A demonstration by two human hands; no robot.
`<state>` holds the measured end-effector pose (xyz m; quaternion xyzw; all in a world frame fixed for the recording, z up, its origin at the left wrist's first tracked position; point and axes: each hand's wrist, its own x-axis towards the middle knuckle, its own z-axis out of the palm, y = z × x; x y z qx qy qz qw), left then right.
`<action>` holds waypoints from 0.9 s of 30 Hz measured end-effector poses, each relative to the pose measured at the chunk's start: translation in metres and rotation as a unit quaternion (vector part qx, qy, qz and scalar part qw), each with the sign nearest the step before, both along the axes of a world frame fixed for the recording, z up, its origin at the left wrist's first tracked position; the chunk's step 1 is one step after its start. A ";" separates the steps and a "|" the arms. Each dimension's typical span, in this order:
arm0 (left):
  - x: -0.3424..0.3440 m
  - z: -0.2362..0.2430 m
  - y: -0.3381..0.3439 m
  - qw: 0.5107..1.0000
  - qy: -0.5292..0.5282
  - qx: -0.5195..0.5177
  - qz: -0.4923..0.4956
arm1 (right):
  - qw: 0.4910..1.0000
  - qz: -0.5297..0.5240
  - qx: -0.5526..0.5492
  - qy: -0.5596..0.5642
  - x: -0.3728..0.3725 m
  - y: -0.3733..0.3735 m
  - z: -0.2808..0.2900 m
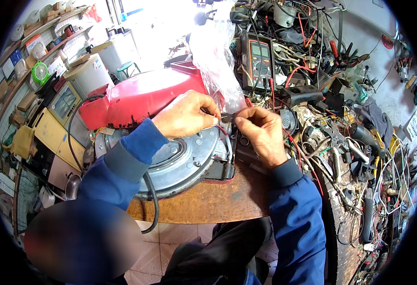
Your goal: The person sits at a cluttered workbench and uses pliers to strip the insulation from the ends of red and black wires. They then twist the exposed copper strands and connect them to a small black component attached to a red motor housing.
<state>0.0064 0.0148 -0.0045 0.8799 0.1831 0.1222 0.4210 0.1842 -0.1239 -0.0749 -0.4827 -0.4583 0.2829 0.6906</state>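
My left hand point(187, 114) reaches over a round grey metal machine housing point(184, 156), its thumb and fingertips pinched together. Close by on the right, my right hand point(264, 135) is closed in a similar pinch. Whatever lies between the fingertips is too small to make out. Just below them, thin red and white wires point(228, 142) run down to a dark part at the housing's edge. Behind my left hand rests a red cover point(142, 97), scuffed with black along its lower edge. A clear plastic bag point(218, 57) hangs down behind the fingertips.
The housing sits on a wooden table point(203, 204), with a black cable point(151, 204) drooping over the front edge. At the right, a multimeter point(260, 59) stands among heaped wires, tools and parts. Loaded shelves point(42, 28) line the left. A blurred patch covers the lower left.
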 end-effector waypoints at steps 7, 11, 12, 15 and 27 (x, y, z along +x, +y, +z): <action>0.003 -0.005 0.000 0.999 0.002 0.029 0.036 | 0.998 0.049 -0.037 0.027 -0.015 0.005 -0.005; 0.004 -0.007 0.001 0.998 -0.004 0.060 0.025 | 0.993 0.077 -0.009 0.085 -0.013 0.009 -0.014; 0.004 -0.006 0.000 0.998 0.000 0.059 0.025 | 0.994 0.070 -0.016 0.088 -0.013 0.008 -0.011; 0.004 0.000 -0.004 0.999 -0.006 0.049 0.019 | 0.994 0.056 -0.028 0.085 -0.015 0.003 -0.002; 0.004 0.006 -0.022 0.988 -0.017 0.154 0.002 | 0.998 0.027 0.041 -0.035 -0.021 0.000 -0.004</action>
